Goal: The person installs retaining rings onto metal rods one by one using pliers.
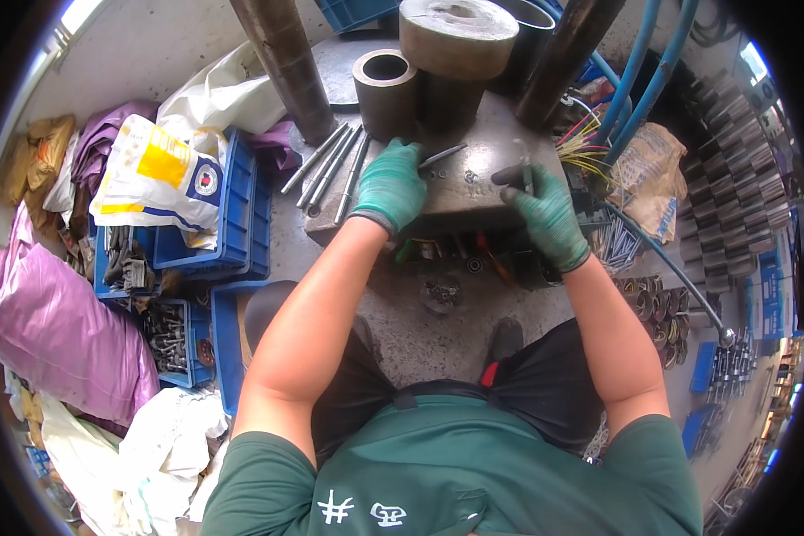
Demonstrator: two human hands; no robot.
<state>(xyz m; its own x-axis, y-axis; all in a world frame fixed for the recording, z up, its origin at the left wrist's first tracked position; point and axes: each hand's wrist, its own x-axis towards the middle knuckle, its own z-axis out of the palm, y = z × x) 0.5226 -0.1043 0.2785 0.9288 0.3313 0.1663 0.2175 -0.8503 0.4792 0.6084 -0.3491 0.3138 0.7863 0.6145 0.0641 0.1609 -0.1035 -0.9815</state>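
Head view: right fingers (546, 186) clamp slim, blurred grey piece (528, 181); left fingers (407, 152), can't tell.

Both forearms (308, 308) bare and stretched forward, left hand (393, 185) green-gloved, its back upward, right hand (548, 217) also gloved, turned inward

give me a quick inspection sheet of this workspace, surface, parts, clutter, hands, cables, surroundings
Surface: grey metal block, dark marks on top.
Parts: several metal rods left of the left hand; one dark rod at its right, grip unclear; a hollow cylinder stands beyond.
Clutter: blue crates at left, white-and-yellow bag on top, purple sack nearby.
Hands: both green-gloved; right hand curled, its hold blurred.
Cables: thin yellow wires and blue hoses at right.
Surroundings: two dark columns beyond the hands; stacked metal pieces far right.
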